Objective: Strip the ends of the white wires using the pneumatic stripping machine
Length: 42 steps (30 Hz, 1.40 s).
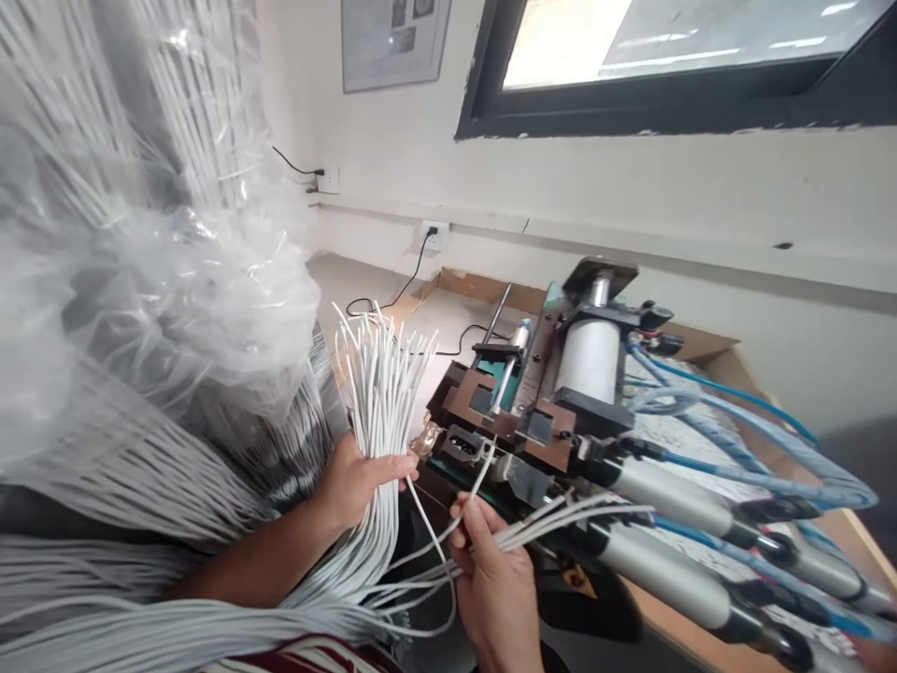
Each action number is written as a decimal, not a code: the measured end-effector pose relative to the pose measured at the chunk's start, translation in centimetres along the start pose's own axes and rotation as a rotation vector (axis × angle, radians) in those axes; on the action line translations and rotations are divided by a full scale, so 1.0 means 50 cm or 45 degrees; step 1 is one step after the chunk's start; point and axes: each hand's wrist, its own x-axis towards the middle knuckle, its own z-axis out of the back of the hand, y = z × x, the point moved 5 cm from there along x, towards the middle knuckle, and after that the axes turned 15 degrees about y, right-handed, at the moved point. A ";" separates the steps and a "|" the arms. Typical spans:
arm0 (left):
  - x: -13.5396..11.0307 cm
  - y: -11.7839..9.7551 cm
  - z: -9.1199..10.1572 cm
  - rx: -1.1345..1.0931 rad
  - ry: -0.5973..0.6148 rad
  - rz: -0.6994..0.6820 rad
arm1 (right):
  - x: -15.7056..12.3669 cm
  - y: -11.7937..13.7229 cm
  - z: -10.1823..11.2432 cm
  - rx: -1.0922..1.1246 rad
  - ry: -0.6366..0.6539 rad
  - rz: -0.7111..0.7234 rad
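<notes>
My left hand (364, 479) is closed around a thick bundle of light grey cables (384, 402), their cut ends fanning upward. The thumb lies across the front of the bundle. My right hand (494, 570) pinches a single grey cable (480, 479) between thumb and fingers, its tip pointing up close to the machine's jaws. Several more cables (561, 521) pass through the same hand and stick out to the right. Just beyond it stands a pneumatic machine (483, 402) with brown blocks and a small slotted metal part (463, 445). The cables' lower lengths droop across my lap.
Plastic-wrapped cable bundles (224, 290) fill the left side. Silver air cylinders (659, 575) and blue air hoses (743, 467) extend to the right. A large upright cylinder (590, 360) rises behind the jaws. A black cord runs from a wall socket (434, 236) behind the bench.
</notes>
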 end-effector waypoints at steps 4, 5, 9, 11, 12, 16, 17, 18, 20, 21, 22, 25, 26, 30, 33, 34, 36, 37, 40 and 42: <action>0.007 -0.003 -0.010 -0.047 0.059 0.033 | 0.026 0.019 -0.017 0.112 -0.071 0.020; 0.010 -0.005 -0.010 -0.055 0.056 0.025 | 0.031 0.020 -0.019 0.125 -0.084 0.023; 0.018 -0.011 -0.010 -0.074 0.023 0.015 | 0.041 0.019 -0.022 0.212 -0.106 0.009; 0.019 -0.013 -0.012 -0.062 -0.001 0.039 | 0.042 0.018 -0.025 0.283 -0.094 -0.030; 0.018 -0.013 -0.013 -0.055 -0.016 0.051 | 0.042 0.017 -0.026 0.319 -0.087 -0.055; 0.018 -0.018 -0.021 -0.043 -0.058 0.053 | 0.042 0.019 -0.027 0.395 -0.046 -0.113; 0.019 -0.019 -0.023 -0.041 -0.060 0.049 | 0.042 0.020 -0.028 0.401 -0.035 -0.111; 0.019 -0.019 -0.024 -0.038 -0.062 0.045 | 0.043 0.022 -0.029 0.409 -0.030 -0.107; 0.020 -0.018 -0.025 -0.031 -0.067 0.044 | 0.044 0.026 -0.032 0.436 -0.036 -0.099; 0.020 -0.017 -0.025 -0.028 -0.072 0.044 | 0.045 0.028 -0.034 0.450 -0.039 -0.100; 0.021 -0.016 -0.024 -0.026 -0.076 0.046 | 0.046 0.030 -0.036 0.459 -0.040 -0.102; 0.023 -0.011 -0.023 -0.029 -0.081 0.054 | 0.047 0.031 -0.035 0.412 -0.040 -0.109; 0.025 -0.010 -0.023 -0.032 -0.079 0.053 | 0.047 0.030 -0.033 0.370 -0.029 -0.109; 0.028 -0.007 -0.031 -0.044 -0.034 0.033 | 0.035 0.024 -0.017 -0.021 0.134 -0.053; 0.028 -0.005 -0.041 -0.072 0.009 0.026 | 0.016 0.021 -0.013 -0.526 0.361 0.034; 0.028 -0.004 -0.044 -0.081 0.020 0.025 | 0.008 0.020 -0.013 -0.662 0.423 0.079; 0.027 -0.003 -0.047 -0.094 0.034 0.030 | -0.005 0.022 -0.012 -0.820 0.454 0.183; 0.027 -0.003 -0.048 -0.099 0.042 0.031 | -0.010 0.024 -0.011 -0.843 0.433 0.225; 0.028 -0.004 -0.047 -0.099 0.071 0.011 | -0.020 0.026 -0.008 -0.814 0.400 0.246; 0.031 -0.008 -0.045 -0.089 0.086 -0.018 | -0.026 0.027 -0.010 -0.785 0.430 0.219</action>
